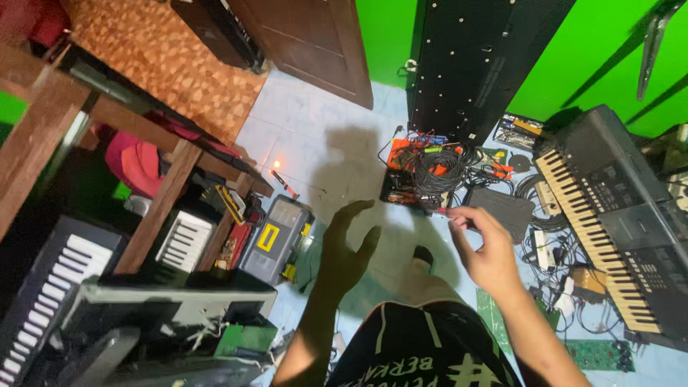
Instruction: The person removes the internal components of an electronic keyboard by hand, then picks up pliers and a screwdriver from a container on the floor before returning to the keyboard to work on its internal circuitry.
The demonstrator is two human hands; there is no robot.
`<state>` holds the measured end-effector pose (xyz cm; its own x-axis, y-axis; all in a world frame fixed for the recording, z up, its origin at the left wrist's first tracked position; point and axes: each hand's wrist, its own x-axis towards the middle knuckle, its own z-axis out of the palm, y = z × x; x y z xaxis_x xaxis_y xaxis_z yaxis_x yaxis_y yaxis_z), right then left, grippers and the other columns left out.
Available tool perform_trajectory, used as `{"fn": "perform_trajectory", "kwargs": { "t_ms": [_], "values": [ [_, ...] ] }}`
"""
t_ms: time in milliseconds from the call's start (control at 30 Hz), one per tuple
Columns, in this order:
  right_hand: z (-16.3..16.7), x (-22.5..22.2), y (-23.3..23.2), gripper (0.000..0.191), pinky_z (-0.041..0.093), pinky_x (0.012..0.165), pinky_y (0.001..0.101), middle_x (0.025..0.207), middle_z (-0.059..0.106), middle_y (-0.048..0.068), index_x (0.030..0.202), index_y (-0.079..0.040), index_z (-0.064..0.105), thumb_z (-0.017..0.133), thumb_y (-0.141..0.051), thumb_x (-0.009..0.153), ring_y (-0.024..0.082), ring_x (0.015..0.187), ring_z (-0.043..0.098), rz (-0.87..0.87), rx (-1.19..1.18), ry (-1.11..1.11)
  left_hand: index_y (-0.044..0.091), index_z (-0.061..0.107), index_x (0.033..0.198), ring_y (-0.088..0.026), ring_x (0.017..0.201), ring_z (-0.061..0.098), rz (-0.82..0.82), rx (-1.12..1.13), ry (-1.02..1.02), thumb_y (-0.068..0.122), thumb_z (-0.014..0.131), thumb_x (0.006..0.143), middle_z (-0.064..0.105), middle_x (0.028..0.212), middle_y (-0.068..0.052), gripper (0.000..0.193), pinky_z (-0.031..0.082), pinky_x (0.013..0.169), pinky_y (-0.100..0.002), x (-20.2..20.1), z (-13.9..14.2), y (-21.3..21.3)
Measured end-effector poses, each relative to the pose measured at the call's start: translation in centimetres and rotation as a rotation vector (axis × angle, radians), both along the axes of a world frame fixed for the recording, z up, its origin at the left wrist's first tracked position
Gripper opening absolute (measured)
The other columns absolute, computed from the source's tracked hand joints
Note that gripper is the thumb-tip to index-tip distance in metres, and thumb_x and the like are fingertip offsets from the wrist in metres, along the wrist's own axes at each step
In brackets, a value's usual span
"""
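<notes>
A person stands over a pale tiled floor (308,122) crowded with electronics. The left hand (344,247) hangs open, fingers spread and loosely curved, holding nothing. The right hand (484,247) is pinched closed around a small red-tipped tool (442,211), thumb and fingers gathered at its end; what kind of tool it is cannot be told.

Just beyond the right hand lies an orange tray (401,161) heaped with a tangle of black cables (433,172), with a dark grey flat case (505,208) beside it. A tall black panel (473,64) stands behind them against the green wall. To the right, an electronic keyboard (609,215) lies on the floor amid loose wires, and green circuit boards (598,352) sit near the person's right forearm.

To the left, a closed grey and yellow toolbox (276,240) rests by a wooden table leg (161,211), with other keyboards (50,287) close by. A small flame (275,164) glows on the tiles.
</notes>
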<state>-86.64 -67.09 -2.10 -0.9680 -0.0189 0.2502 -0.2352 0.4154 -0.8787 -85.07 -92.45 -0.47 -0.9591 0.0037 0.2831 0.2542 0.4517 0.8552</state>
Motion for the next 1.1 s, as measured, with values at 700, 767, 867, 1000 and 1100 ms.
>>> {"fn": "perform_trajectory", "kwargs": {
  "t_ms": [700,767,867,1000,1100],
  "values": [
    [0.6,-17.7,-0.2,0.018,0.054,0.088,0.0307,0.108,0.075,0.010,0.117,-0.003,0.069,0.067,-0.008,0.100,0.018,0.096,0.072,-0.284,0.068,-0.036,0.006,0.065,0.128,-0.023,0.122,0.066,-0.226,0.109,-0.160,0.011,0.064,0.097,0.072,0.127,-0.010,0.032,0.049,0.105,-0.039,-22.9,-2.5,-3.4],
    [0.6,-17.4,-1.3,0.017,0.054,0.088,0.0303,0.107,0.074,0.011,0.116,-0.002,0.069,0.066,-0.010,0.101,0.019,0.096,0.072,-0.327,0.068,-0.022,0.006,0.066,0.128,-0.023,0.122,0.067,-0.304,0.101,-0.167,0.012,0.064,0.097,0.072,0.126,-0.010,0.032,0.050,0.104,-0.039,-25.0,-2.8,-3.7],
    [0.4,-17.8,-3.1,0.019,0.054,0.082,0.0295,0.101,0.075,0.010,0.116,-0.003,0.070,0.063,-0.013,0.102,0.019,0.093,0.073,-0.449,0.055,-0.106,0.005,0.066,0.127,-0.023,0.120,0.068,-0.381,0.088,-0.173,0.013,0.064,0.098,0.074,0.124,-0.010,0.031,0.051,0.103,-0.038,-27.9,-2.9,-4.6],
    [-0.5,-17.5,-5.5,0.023,0.048,0.066,0.0331,0.093,0.076,0.011,0.119,-0.004,0.072,0.062,-0.018,0.103,0.021,0.083,0.070,-0.669,0.031,-0.339,0.004,0.066,0.126,-0.023,0.118,0.069,-0.482,0.060,-0.221,0.012,0.062,0.100,0.074,0.123,-0.011,0.028,0.050,0.104,-0.036,-30.5,-2.9,-6.2],
    [-1.5,-17.7,-6.9,0.021,0.053,0.084,0.0295,0.094,0.075,0.011,0.115,-0.001,0.071,0.062,-0.016,0.103,0.018,0.090,0.073,-0.656,0.080,-0.200,0.003,0.065,0.126,-0.023,0.115,0.070,-0.562,0.001,-0.253,0.012,0.063,0.098,0.075,0.119,-0.012,0.029,0.050,0.103,-0.036,-32.7,-3.2,-7.3]
  ]
}}
